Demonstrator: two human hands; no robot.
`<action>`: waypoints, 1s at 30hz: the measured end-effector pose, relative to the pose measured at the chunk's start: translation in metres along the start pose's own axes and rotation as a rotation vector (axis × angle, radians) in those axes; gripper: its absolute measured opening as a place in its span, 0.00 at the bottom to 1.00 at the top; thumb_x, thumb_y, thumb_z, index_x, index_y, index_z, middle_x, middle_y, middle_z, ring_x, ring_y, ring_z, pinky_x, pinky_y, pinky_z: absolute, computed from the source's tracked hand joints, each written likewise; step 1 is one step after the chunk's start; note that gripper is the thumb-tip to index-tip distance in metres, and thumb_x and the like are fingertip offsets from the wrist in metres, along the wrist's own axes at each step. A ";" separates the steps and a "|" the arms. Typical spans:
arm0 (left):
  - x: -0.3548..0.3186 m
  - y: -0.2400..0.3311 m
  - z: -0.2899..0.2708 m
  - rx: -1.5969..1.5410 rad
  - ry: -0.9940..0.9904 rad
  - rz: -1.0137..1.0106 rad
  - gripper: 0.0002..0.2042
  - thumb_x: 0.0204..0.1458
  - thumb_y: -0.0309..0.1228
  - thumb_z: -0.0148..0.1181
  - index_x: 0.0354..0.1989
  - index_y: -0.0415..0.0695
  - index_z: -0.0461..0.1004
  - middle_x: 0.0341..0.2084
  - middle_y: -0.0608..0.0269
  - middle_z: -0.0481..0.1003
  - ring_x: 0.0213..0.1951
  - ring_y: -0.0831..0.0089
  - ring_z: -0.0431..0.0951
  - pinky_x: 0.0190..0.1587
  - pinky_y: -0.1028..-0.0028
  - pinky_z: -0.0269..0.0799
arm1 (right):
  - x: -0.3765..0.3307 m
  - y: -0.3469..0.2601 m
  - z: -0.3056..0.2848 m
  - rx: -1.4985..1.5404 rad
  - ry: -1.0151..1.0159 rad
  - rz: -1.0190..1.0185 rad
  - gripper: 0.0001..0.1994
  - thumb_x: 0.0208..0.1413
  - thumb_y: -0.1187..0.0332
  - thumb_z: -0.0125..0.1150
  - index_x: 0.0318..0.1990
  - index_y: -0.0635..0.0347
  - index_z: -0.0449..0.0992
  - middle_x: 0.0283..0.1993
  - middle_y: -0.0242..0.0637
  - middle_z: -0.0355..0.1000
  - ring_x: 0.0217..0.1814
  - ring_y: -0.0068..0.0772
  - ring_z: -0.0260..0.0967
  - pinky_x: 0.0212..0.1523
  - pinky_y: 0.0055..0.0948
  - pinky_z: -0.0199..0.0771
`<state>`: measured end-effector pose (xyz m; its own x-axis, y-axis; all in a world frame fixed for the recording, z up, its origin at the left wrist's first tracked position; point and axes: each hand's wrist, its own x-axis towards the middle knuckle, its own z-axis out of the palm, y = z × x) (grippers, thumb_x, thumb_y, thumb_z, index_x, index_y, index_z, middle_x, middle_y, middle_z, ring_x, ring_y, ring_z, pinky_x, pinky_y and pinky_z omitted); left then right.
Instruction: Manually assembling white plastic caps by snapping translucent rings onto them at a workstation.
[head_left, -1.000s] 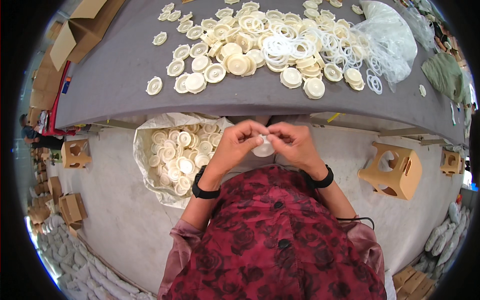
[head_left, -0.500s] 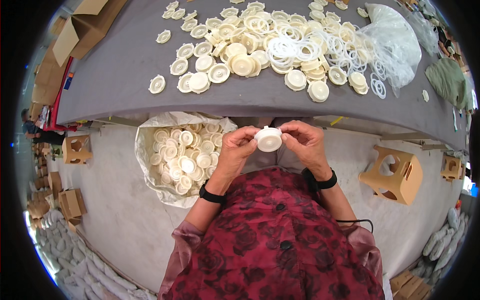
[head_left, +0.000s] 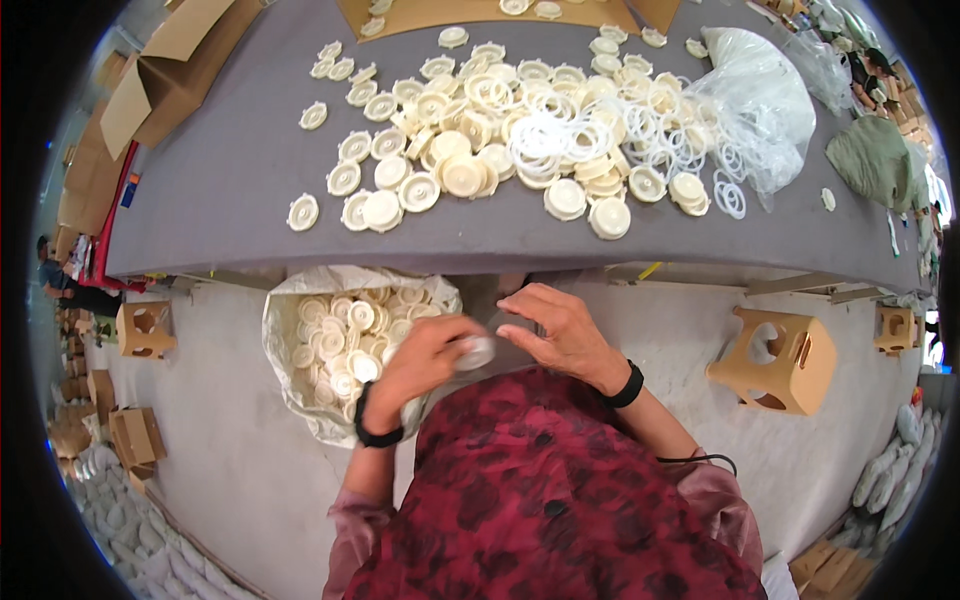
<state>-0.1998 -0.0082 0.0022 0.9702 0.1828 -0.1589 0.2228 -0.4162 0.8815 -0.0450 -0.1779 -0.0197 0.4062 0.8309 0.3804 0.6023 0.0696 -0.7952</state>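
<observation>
My left hand (head_left: 422,362) is closed on a round cream plastic cap (head_left: 478,353), both smeared by motion, over the right edge of the sack. My right hand (head_left: 562,338) is apart from it, fingers spread and nothing in them. Beside my left hand stands a white woven sack (head_left: 281,371) holding many loose cream caps (head_left: 338,335). On the grey-covered table (head_left: 250,235) ahead lies a heap of similar caps (head_left: 463,178). Thin white rings (head_left: 540,142) rest on and among them, spreading right toward a clear plastic bag (head_left: 765,105).
An open cardboard box (head_left: 190,60) stands at the table's far left, with another box (head_left: 430,14) at the back. A dark green cloth (head_left: 870,165) lies at the right. Tan plastic stools (head_left: 785,360) stand on the floor at both sides. The table's front edge passes just beyond my hands.
My hands have parted. The left has moved left and lower with the cap; the right has let go of it and opened. The view has tilted, showing more of the table's back.
</observation>
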 end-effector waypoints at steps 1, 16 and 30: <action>-0.011 -0.007 -0.015 0.047 0.000 -0.080 0.06 0.50 0.24 0.60 0.35 0.37 0.78 0.30 0.50 0.78 0.34 0.53 0.77 0.39 0.63 0.70 | 0.005 0.000 -0.010 -0.012 0.006 -0.007 0.11 0.50 0.71 0.67 0.40 0.64 0.78 0.33 0.42 0.73 0.32 0.47 0.72 0.34 0.37 0.73; 0.034 0.001 -0.009 0.150 0.256 0.194 0.13 0.50 0.24 0.64 0.45 0.37 0.78 0.35 0.53 0.79 0.38 0.60 0.80 0.41 0.69 0.73 | 0.116 0.076 -0.099 -0.887 0.133 -0.099 0.03 0.44 0.73 0.65 0.26 0.61 0.76 0.34 0.37 0.68 0.44 0.39 0.68 0.37 0.38 0.71; 0.179 0.039 0.049 0.606 0.394 0.257 0.23 0.44 0.30 0.69 0.51 0.38 0.73 0.38 0.52 0.70 0.40 0.52 0.76 0.36 0.59 0.73 | 0.061 0.057 -0.129 0.441 0.612 0.369 0.06 0.58 0.73 0.65 0.39 0.67 0.81 0.27 0.27 0.74 0.23 0.10 0.63 0.23 0.13 0.62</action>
<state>-0.0126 -0.0354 -0.0141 0.9185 0.2709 0.2880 0.1185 -0.8835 0.4532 0.1031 -0.1946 0.0192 0.9022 0.4052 0.1478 0.0858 0.1671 -0.9822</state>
